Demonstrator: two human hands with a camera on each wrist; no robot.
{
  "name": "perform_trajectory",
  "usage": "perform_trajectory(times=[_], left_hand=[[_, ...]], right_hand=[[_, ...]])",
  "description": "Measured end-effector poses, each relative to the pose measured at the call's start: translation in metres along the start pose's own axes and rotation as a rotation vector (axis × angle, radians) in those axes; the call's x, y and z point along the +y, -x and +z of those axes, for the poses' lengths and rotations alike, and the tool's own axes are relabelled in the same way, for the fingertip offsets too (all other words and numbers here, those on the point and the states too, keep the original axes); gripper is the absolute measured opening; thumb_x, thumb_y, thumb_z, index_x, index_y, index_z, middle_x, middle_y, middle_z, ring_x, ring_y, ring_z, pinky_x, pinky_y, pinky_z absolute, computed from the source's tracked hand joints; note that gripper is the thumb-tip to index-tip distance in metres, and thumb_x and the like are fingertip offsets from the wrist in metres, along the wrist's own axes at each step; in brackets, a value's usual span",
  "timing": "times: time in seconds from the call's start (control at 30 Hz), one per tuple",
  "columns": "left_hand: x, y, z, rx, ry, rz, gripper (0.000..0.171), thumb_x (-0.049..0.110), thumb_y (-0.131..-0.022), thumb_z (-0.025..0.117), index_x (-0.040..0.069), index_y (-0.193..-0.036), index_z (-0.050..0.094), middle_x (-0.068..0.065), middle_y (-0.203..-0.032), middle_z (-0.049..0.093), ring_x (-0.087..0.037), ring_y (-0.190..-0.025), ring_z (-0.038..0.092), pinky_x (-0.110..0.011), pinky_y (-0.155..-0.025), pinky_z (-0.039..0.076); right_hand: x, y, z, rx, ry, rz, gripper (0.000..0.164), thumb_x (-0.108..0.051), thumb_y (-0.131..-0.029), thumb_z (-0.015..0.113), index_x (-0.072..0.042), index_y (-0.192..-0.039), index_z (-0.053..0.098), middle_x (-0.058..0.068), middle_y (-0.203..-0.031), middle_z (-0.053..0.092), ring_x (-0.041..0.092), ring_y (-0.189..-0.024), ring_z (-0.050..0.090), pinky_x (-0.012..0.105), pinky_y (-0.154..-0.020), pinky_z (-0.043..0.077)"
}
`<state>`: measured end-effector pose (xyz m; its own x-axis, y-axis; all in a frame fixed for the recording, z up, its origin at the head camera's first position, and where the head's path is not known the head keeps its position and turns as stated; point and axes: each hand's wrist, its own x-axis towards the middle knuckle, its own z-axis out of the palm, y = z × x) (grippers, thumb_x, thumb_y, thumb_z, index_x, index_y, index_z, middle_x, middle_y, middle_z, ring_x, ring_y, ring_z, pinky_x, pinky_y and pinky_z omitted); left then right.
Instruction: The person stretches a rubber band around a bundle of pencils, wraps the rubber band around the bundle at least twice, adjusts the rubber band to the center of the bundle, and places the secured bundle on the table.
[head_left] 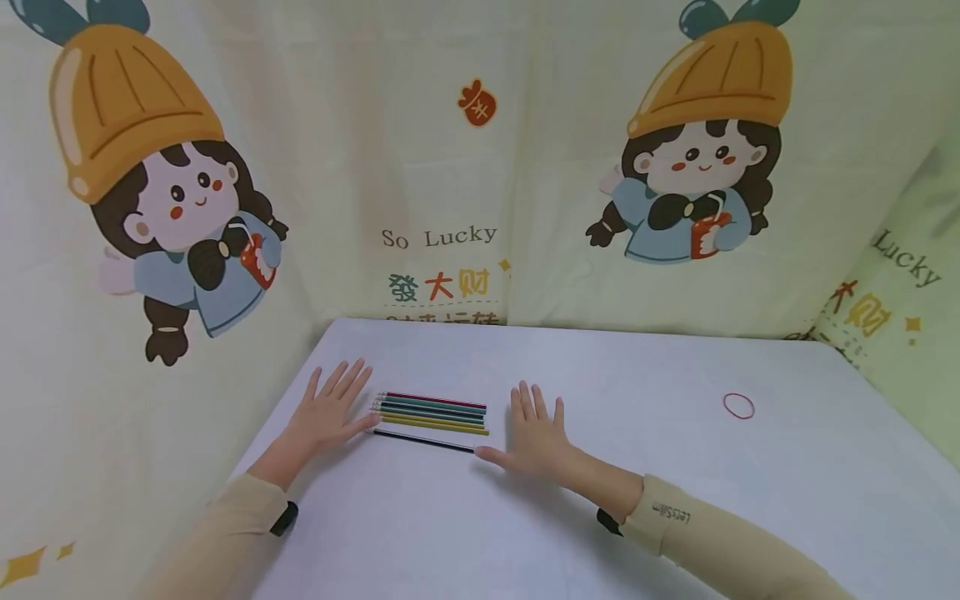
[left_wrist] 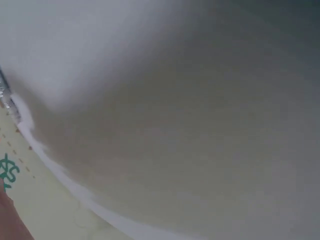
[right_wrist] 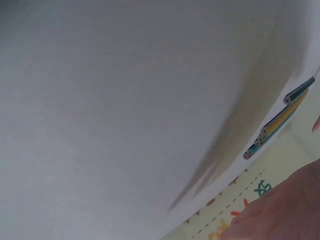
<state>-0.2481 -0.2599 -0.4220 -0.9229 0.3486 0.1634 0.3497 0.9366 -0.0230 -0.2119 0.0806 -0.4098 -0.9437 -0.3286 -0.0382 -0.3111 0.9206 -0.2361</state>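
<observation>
Several pencils (head_left: 433, 406) in red, green, dark and yellow lie side by side on the white table in the head view. One dark pencil (head_left: 423, 441) lies slightly apart on the near side. My left hand (head_left: 326, 417) is at their left ends, fingers spread, its thumb by the silvery pencil ends. To the right, my right hand (head_left: 534, 442) has its fingers straight and its thumb tip at the dark pencil's right end; whether it touches is unclear. The right wrist view shows a yellow pencil (right_wrist: 282, 120) among the pencil ends. Neither hand holds anything.
A thin pinkish-red ring (head_left: 738, 406), like a rubber band, lies farther right on the white table (head_left: 637, 383). Behind and at both sides hangs a cream curtain (head_left: 555, 275) printed with cartoon figures and lettering. A dark strap (head_left: 284, 518) shows under the left sleeve.
</observation>
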Motion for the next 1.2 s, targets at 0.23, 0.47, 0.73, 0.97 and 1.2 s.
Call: perform_trajectory(times=[0.23, 0.47, 0.73, 0.97, 1.2], left_hand=[[-0.002, 0.008, 0.005, -0.061, 0.020, -0.003, 0.094, 0.067, -0.077, 0.050, 0.003, -0.142, 0.026, -0.019, -0.148, 0.020, -0.037, -0.136, 0.014, -0.058, -0.104, -0.002], [-0.001, 0.005, 0.025, -0.110, -0.037, 0.047, 0.101, 0.076, -0.076, 0.039, 0.002, -0.143, 0.023, -0.018, -0.149, 0.018, -0.035, -0.136, 0.013, -0.056, -0.104, -0.005], [0.002, 0.001, 0.024, -0.168, 0.019, 0.017, 0.103, 0.072, -0.075, 0.046, -0.003, -0.142, 0.022, -0.021, -0.148, 0.017, -0.037, -0.136, 0.012, -0.055, -0.105, -0.006], [0.002, -0.003, 0.027, -0.236, 0.079, -0.029, 0.105, 0.073, -0.076, 0.043, -0.003, -0.143, 0.016, -0.022, -0.149, 0.013, -0.037, -0.137, 0.007, -0.055, -0.104, -0.010], [0.008, -0.008, 0.027, -0.243, 0.105, -0.047, 0.105, 0.073, -0.077, 0.042, -0.005, -0.142, 0.015, -0.023, -0.149, 0.012, -0.037, -0.137, 0.007, -0.055, -0.104, -0.010]], right_hand=[[-0.013, -0.014, 0.019, -0.105, 0.028, 0.046, 0.114, -0.081, -0.071, 0.040, 0.003, -0.143, 0.014, 0.020, -0.150, 0.009, 0.035, -0.138, 0.003, 0.062, -0.102, 0.000], [-0.019, -0.021, 0.024, -0.226, 0.075, 0.119, 0.116, -0.084, -0.069, 0.034, -0.001, -0.145, 0.008, 0.016, -0.152, 0.003, 0.031, -0.139, 0.000, 0.060, -0.103, -0.002], [-0.024, -0.023, 0.026, -0.230, 0.057, 0.133, 0.113, -0.083, -0.071, 0.033, -0.002, -0.145, 0.005, 0.014, -0.152, 0.000, 0.028, -0.140, -0.003, 0.061, -0.103, -0.004], [-0.032, -0.028, 0.030, -0.219, 0.038, 0.156, 0.113, -0.083, -0.071, 0.033, -0.003, -0.146, 0.004, 0.013, -0.153, -0.001, 0.027, -0.140, -0.003, 0.061, -0.102, -0.005], [-0.041, -0.032, 0.030, -0.212, 0.039, 0.183, 0.111, -0.082, -0.073, 0.031, 0.000, -0.145, 0.006, 0.016, -0.152, 0.000, 0.028, -0.140, -0.003, 0.060, -0.103, -0.004]])
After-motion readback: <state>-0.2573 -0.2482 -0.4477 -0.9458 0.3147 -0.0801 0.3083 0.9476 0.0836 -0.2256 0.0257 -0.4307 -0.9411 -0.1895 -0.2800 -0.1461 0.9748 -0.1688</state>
